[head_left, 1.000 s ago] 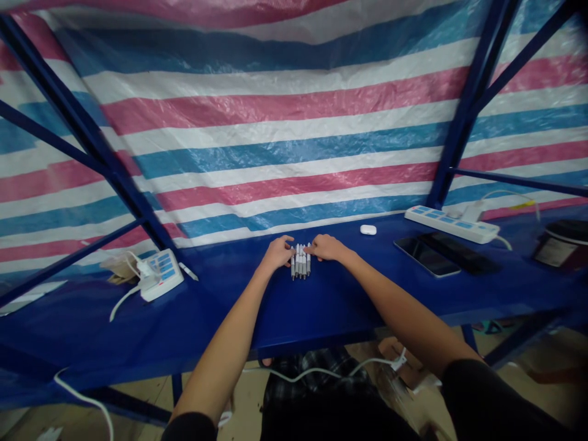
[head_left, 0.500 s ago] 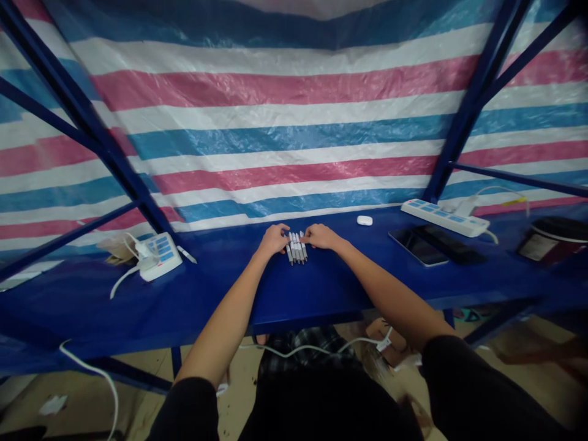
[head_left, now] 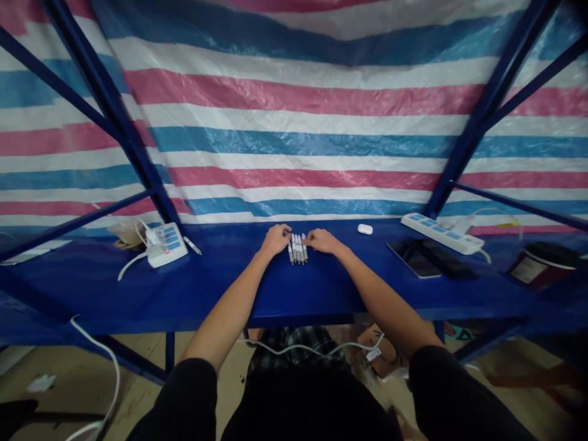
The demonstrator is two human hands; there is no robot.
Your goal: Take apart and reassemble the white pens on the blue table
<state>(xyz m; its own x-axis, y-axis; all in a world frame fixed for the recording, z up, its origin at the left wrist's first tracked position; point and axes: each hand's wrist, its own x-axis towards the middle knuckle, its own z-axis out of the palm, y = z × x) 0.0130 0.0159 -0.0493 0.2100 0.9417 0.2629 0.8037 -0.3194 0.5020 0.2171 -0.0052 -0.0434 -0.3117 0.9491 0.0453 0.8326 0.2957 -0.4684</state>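
Observation:
Several white and grey pens [head_left: 298,251] lie side by side in a row on the blue table [head_left: 303,297], their dark tips toward me. My left hand [head_left: 277,239] rests at the left side of the row, its fingers bent against the outer pen. On the opposite side, my right hand [head_left: 321,240] has its curled fingers touching the rightmost pen. Together the hands press the row from both sides. The far ends of the outer pens are partly hidden by the fingers.
On the left are a power strip [head_left: 167,245] with plugs and a single pen [head_left: 192,245]. A white earphone case [head_left: 365,229], another power strip [head_left: 441,233], a phone [head_left: 413,258], a second dark device [head_left: 443,260] and a dark tub [head_left: 544,264] stand to the right. Blue frame posts flank the table.
The camera view has tilted and shifted slightly. Both hands stay at the sides of the pen row, with hardly any change in the pens.

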